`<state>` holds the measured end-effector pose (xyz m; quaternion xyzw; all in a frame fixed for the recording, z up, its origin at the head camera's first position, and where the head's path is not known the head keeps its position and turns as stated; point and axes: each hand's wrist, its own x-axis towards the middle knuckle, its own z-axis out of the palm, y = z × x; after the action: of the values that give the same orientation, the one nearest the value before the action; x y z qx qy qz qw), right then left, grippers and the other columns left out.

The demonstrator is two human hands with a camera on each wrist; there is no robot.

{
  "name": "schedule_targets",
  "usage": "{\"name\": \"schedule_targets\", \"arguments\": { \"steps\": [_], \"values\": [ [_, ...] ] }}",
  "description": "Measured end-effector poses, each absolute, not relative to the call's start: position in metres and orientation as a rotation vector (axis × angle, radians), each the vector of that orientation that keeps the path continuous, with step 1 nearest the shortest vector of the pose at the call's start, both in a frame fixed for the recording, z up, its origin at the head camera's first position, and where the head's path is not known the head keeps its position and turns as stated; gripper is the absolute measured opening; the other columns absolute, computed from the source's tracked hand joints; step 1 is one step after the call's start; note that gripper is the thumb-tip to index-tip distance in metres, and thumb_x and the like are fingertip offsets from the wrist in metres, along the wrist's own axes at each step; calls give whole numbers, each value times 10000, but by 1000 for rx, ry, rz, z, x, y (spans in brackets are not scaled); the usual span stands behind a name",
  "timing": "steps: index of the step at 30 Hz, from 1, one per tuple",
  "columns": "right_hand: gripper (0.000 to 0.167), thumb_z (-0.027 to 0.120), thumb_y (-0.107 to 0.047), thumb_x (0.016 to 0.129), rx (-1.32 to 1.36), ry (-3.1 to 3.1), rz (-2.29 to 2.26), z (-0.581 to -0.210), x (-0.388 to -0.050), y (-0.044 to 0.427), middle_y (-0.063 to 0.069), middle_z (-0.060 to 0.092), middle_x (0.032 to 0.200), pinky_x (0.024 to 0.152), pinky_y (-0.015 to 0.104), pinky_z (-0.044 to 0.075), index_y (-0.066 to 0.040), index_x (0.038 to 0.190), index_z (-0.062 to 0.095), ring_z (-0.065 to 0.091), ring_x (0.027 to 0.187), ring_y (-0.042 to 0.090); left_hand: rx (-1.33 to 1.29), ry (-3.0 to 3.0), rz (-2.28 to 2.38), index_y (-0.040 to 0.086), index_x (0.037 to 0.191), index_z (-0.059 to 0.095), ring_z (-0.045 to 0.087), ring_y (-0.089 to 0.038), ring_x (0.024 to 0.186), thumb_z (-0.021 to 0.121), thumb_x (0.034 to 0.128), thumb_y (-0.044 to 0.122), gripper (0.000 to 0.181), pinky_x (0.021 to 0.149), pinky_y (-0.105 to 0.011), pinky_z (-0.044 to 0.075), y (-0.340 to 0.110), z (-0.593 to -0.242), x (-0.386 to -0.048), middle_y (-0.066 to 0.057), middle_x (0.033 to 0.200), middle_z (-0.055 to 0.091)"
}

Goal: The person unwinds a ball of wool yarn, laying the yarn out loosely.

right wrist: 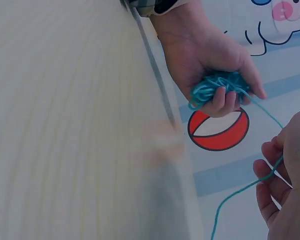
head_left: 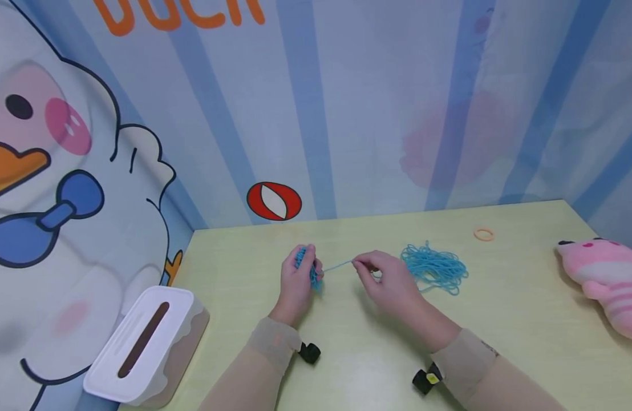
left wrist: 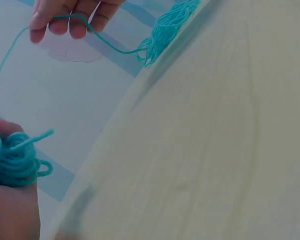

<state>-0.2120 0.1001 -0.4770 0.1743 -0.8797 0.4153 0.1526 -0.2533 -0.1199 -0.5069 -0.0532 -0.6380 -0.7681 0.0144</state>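
Observation:
My left hand [head_left: 295, 282] grips a bundle of wound turquoise yarn [right wrist: 217, 89], its fingers curled round the coils. One loose yarn end sticks out of the bundle in the left wrist view. A single strand [head_left: 339, 266] runs taut from the bundle to my right hand [head_left: 390, 282], which pinches it between thumb and forefinger. Past the pinch, the strand passes over the other fingers and leads to a loose heap of turquoise yarn [head_left: 435, 268] lying on the table just beyond the right hand.
A white-lidded tissue box [head_left: 146, 342] stands at the table's left edge. On the right lie an orange ring [head_left: 483, 234] and a pink plush toy [head_left: 611, 285]. Behind the pale yellow table [head_left: 347, 365] hangs a striped cartoon backdrop [head_left: 372, 114].

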Motion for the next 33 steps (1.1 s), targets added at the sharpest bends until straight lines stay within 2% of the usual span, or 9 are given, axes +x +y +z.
{"name": "schedule_targets", "arguments": {
  "steps": [5, 8, 10, 12, 15, 17, 24, 27, 33],
  "values": [
    [148, 728, -165, 1071, 499, -2404, 1150, -470, -210, 127, 34, 817, 1013, 801, 502, 665, -84, 1160, 814, 784, 927, 198, -150, -1976, -2423, 86, 1084, 553, 652, -129, 670, 541, 1162, 436, 359, 609, -219, 570, -120, -509, -254, -74, 1035, 728],
    [127, 742, -115, 1049, 482, -2341, 1108, -469, -211, 145, 44, 817, 969, 775, 461, 662, -60, 1138, 813, 780, 876, 196, -194, -1963, -2429, 130, 1050, 527, 560, -123, 576, 563, 1159, 405, 298, 533, -212, 481, -120, -509, -254, -33, 944, 707],
    [121, 745, -81, 1036, 463, -2313, 1100, -470, -211, 157, 51, 815, 957, 771, 372, 655, -44, 1129, 812, 766, 854, 178, -235, -1943, -2435, 144, 1061, 541, 471, -119, 538, 581, 1157, 353, 234, 514, -211, 415, -120, -509, -253, -8, 808, 618],
    [117, 751, -56, 1021, 439, -2289, 1097, -471, -212, 167, 63, 815, 953, 779, 256, 629, -32, 1117, 813, 747, 844, 144, -259, -1924, -2442, 139, 1114, 592, 418, -113, 549, 585, 1156, 303, 170, 524, -211, 372, -120, -509, -253, 17, 755, 528],
    [117, 769, -29, 995, 412, -2254, 1086, -472, -213, 180, 85, 816, 952, 791, 121, 563, -21, 1102, 815, 704, 838, 71, -258, -1877, -2473, 88, 1202, 651, 387, -119, 618, 535, 1164, 240, 195, 579, -218, 368, -118, -507, -253, 26, 801, 472],
    [121, 779, -14, 977, 396, -2229, 1083, -473, -212, 188, 95, 815, 942, 788, 68, 521, -19, 1092, 816, 670, 841, 1, -233, -1855, -2504, 54, 1239, 662, 422, -134, 677, 482, 1156, 200, 246, 633, -227, 414, -117, -505, -253, 16, 856, 487],
    [137, 769, -3, 979, 351, -2184, 1065, -471, -210, 211, 124, 816, 948, 812, 44, 485, -12, 1106, 819, 564, 885, -161, -214, -2006, -2480, 6, 1412, 566, 555, -186, 859, 461, 1117, 80, 321, 819, -265, 554, -115, -502, -254, -38, 955, 547],
    [150, 760, -28, 996, 306, -2207, 1044, -469, -209, 219, 139, 819, 966, 811, 19, 455, -14, 1134, 815, 530, 897, -193, -221, -2055, -2448, 6, 1387, 555, 563, -190, 846, 458, 1138, 109, 286, 803, -261, 557, -116, -505, -255, -40, 941, 553],
    [212, 725, -165, 1061, 169, -2338, 1024, -469, -207, 238, 133, 811, 997, 738, 38, 460, -42, 1217, 800, 497, 881, -213, -129, -1929, -2504, 79, 1256, 590, 557, -175, 751, 419, 1138, 145, 218, 677, -247, 551, -120, -509, -257, -40, 961, 624]
  ]
}}
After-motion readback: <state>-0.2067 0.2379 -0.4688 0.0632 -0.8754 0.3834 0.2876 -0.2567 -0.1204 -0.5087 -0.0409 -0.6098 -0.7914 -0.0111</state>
